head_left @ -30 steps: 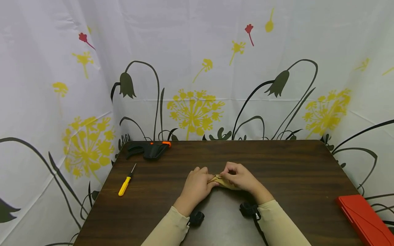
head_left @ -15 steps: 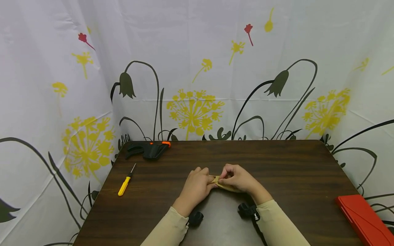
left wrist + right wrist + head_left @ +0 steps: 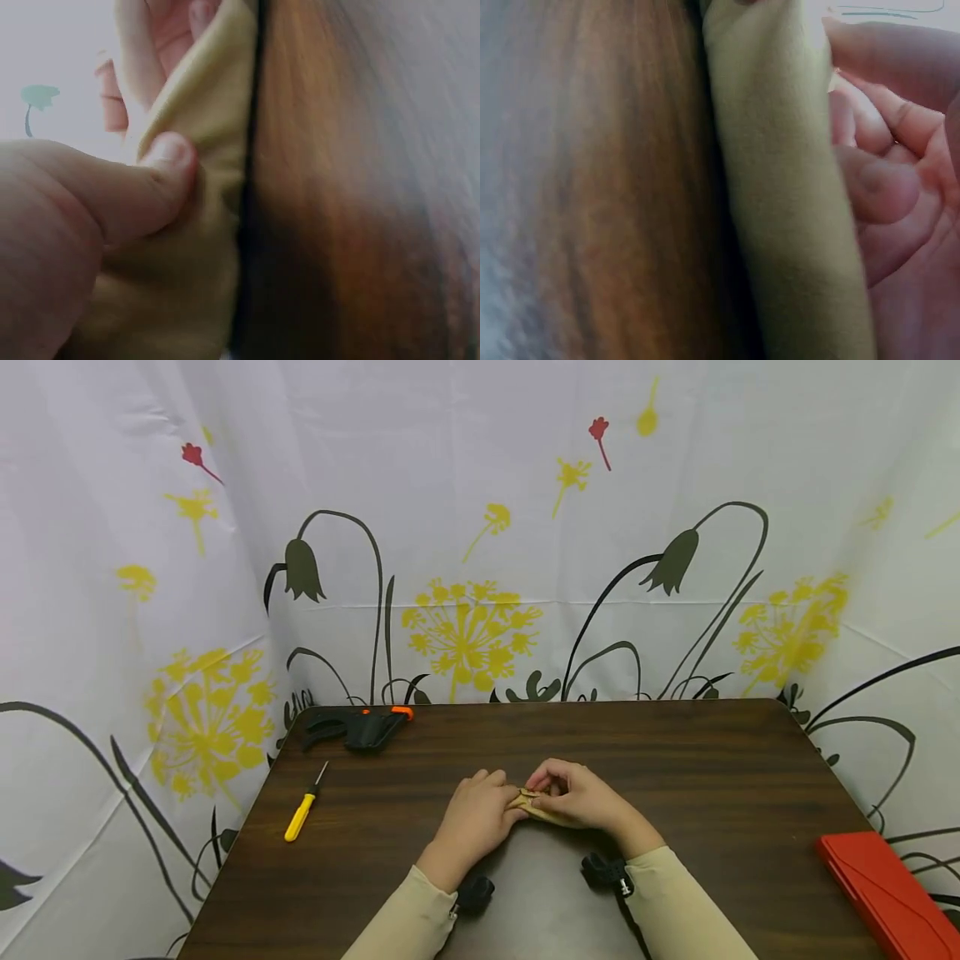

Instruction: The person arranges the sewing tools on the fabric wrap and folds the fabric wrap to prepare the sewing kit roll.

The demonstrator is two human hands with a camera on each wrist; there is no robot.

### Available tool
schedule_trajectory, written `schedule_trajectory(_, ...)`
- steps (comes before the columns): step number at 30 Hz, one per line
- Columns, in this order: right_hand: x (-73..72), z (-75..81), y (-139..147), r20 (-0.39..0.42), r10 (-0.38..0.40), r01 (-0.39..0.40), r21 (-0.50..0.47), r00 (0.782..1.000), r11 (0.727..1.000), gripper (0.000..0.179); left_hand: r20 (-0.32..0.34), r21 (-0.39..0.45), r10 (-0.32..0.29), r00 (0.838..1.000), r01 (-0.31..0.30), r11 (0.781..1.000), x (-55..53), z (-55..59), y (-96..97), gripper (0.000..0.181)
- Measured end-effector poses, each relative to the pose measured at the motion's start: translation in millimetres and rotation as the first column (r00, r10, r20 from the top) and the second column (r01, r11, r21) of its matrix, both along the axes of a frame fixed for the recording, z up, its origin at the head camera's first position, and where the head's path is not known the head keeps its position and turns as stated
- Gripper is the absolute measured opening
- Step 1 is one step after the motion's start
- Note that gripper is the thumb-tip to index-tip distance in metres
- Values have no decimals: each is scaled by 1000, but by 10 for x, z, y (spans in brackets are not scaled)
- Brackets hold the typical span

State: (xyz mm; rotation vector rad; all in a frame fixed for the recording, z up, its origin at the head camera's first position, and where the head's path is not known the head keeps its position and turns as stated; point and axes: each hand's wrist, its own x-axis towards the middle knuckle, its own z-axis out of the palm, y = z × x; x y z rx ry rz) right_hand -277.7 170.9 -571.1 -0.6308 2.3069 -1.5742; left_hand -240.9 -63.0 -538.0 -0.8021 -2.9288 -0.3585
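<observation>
A folded piece of tan cloth [image 3: 542, 813] is stretched between the two hands, low over the middle of the table; whether it is a pouch or a flat piece I cannot tell. My left hand [image 3: 472, 820] grips its left end, and in the left wrist view the thumb presses down on the tan cloth [image 3: 210, 127]. At its upper edge, my right hand [image 3: 588, 797] pinches the fabric between thumb and fingers. From the right wrist, the tan cloth [image 3: 780, 165] hides part of the fingers behind it.
On the dark wood table [image 3: 675, 760], a yellow-handled screwdriver [image 3: 302, 814] lies at left. Behind it, near the back edge, is a black and orange clamp [image 3: 363, 727]. A red case [image 3: 885, 885] sits at the right edge. A flower-print curtain [image 3: 465, 460] hangs behind.
My right hand's fingers have shifted slightly left along the cloth's upper edge, and the fold there has changed shape. My left hand keeps its grip. The head view has turned slightly.
</observation>
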Motion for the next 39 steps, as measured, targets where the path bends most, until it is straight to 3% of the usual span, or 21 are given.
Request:
schedule_trajectory(7, 13, -4, -25, 161, -70, 89, -119, 984, 989, 15, 21, 56, -30, 999, 29, 998, 46, 82, 36, 29)
schedule_trajectory(11, 16, -9, -29, 191, -87, 115, -143, 978, 983, 17, 0, 108, -79, 997, 79, 991, 25, 69, 33, 30)
schedule_trajectory(14, 13, -19, -22, 183, -97, 125, -147, 978, 981, 17, -24, 130, -87, 996, 89, 987, 23, 47, 35, 28)
schedule_trajectory(21, 13, -41, 0, 157, -97, 125, -184, 983, 975, 13, -68, 253, -33, 997, 50, 966, 17, -14, 71, 13)
schedule_trajectory(27, 8, -40, 1, 80, -85, 98, -165, 993, 981, 7, -102, 316, -67, 993, 96, 944, -24, -61, 34, 9)
schedule_trajectory(33, 8, -27, 13, 25, -73, 76, -136, 997, 988, 4, -200, 307, -113, 973, 172, 936, -46, -100, 5, 8)
schedule_trajectory(39, -6, -25, 38, -1, -73, 72, -141, 997, 987, 7, -272, 306, -98, 957, 183, 934, -52, -114, 10, 5)
